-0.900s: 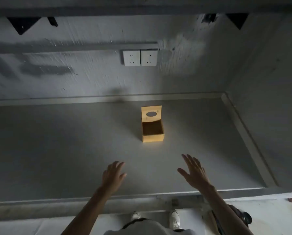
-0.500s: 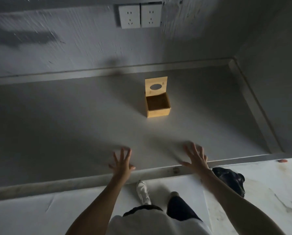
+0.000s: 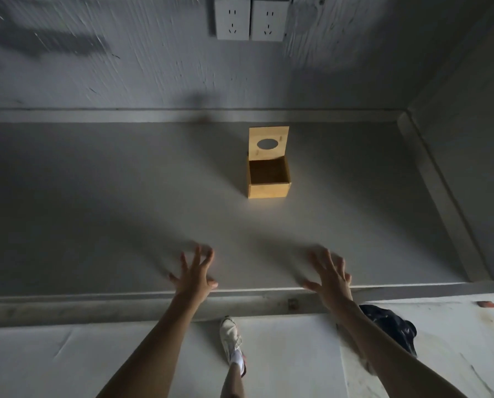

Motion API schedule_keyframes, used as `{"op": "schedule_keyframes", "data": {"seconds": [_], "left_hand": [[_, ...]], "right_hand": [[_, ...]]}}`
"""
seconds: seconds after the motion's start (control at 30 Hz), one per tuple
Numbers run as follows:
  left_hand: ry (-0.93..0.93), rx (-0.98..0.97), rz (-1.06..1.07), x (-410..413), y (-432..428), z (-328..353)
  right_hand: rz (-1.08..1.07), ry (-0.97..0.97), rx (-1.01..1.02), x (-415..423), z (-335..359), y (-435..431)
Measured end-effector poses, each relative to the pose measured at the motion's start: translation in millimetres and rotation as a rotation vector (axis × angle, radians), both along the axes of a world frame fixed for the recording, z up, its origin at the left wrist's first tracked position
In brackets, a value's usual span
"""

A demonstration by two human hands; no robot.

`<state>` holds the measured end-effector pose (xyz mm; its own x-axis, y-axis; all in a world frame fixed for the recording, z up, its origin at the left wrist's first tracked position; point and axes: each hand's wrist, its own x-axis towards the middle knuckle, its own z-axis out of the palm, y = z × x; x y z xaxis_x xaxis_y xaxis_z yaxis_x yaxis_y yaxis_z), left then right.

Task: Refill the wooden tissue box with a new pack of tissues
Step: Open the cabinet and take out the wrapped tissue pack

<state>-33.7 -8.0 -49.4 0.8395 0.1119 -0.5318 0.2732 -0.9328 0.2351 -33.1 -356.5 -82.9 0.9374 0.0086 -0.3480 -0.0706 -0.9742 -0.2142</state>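
A small wooden tissue box (image 3: 268, 189) stands on the grey counter (image 3: 96, 196), right of centre. Its lid (image 3: 268, 143), with an oval slot, is hinged up at the back, and the inside looks dark and bare. My left hand (image 3: 195, 275) hovers over the counter's front edge with fingers spread, holding nothing. My right hand (image 3: 330, 278) is at the same edge with fingers spread and empty. Both hands are well short of the box. No pack of tissues is in view.
A double wall socket (image 3: 250, 20) sits above the counter on the back wall. A side wall closes the right end. Below the counter edge are the pale floor, my white shoe (image 3: 231, 337), a dark bag (image 3: 389, 326) and a small red item (image 3: 487, 304).
The view has tilted down and drawn closer to the counter. Both hands have spread their fingers wider and sit at the counter's front edge. The box has not moved.
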Motion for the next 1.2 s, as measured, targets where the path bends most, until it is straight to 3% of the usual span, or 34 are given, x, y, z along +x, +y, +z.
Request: {"op": "schedule_keyframes", "data": {"seconds": [0.33,0.57,0.7,0.77,0.87,1.0,1.1,1.2], "left_hand": [[-0.016,0.018,-0.049,4.5,8.3,-10.8],[-0.04,0.013,-0.057,13.3,19.8,-24.1],[-0.122,-0.015,0.002,-2.0,-1.1,-30.8],[-0.358,0.013,0.042,-21.0,-9.6,-51.9],[-0.747,0.217,-0.024,-38.3,-12.7,-82.9],[-1.146,0.384,-0.001,-36.2,-17.0,-106.9],[-1.302,0.315,0.053,-36.3,-21.2,-121.3],[-1.362,0.308,0.106,-34.0,-23.4,-127.6]], "right_hand": [[0.001,-0.014,0.06,4.2,-2.6,-0.5],[-0.153,0.078,0.1,13.0,3.3,10.4],[-0.072,-0.228,0.022,-16.4,-22.6,12.0],[-0.03,-0.486,-0.018,-28.3,-39.4,6.8],[-0.049,-0.754,-0.085,-32.1,-62.7,3.4],[-0.118,-1.143,-0.029,-25.7,-93.7,8.4],[-0.168,-1.4,0.037,-15.9,-111.1,9.5],[-0.221,-1.459,0.046,-10.0,-116.6,11.8]]}}
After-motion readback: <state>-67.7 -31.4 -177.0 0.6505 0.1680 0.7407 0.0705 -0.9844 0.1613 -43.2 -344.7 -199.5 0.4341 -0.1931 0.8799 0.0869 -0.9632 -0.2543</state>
